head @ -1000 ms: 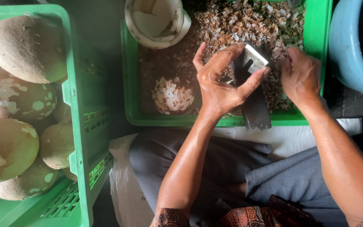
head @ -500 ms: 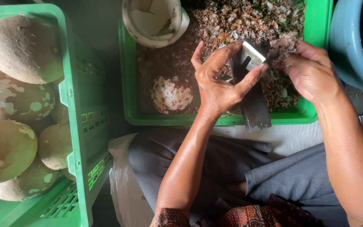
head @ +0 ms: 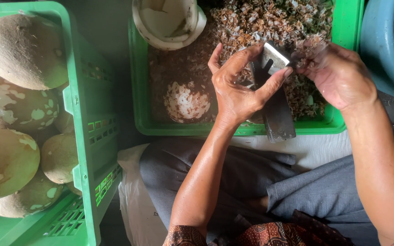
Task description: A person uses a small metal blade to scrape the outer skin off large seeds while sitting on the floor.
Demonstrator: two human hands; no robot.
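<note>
Left crate (head: 85,114), green plastic, fills the 9 o'clock side. It holds peeled coconuts (head: 21,50), tan with pale patches, stacked to the rim. The rim wall stands close to the person's left knee.

Blue tub (head: 381,50) at 2 o'clock, only its curved wall in view, just beside the right hand.

Second green crate (head: 142,91) at 12 o'clock, its floor covered in brown and white shavings (head: 274,18). A white bowl-shaped coconut piece (head: 167,23) sits on the far rim. A speckled, partly pared coconut piece (head: 185,101) lies at the near left corner, well apart from both hands.

Left hand (head: 235,86), centre frame, is cupped half closed around a dark metal blade tool (head: 277,109); thumb and fingers pinch its shiny upper end. The dark lower end juts out over the crate's near rim, towards 6 o'clock.

Right hand (head: 338,77) at 2 o'clock is blurred, with fingertips bunched at the tool's top. Whether it holds anything, I cannot tell. Against a second ago, it has slid further right and up, away from the left hand; the left grip looks unchanged. My reading: a pull or wipe along the blade.

Open room: the gap between the hands and the speckled piece. The crate rim and tub wall hem in the right side.
</note>
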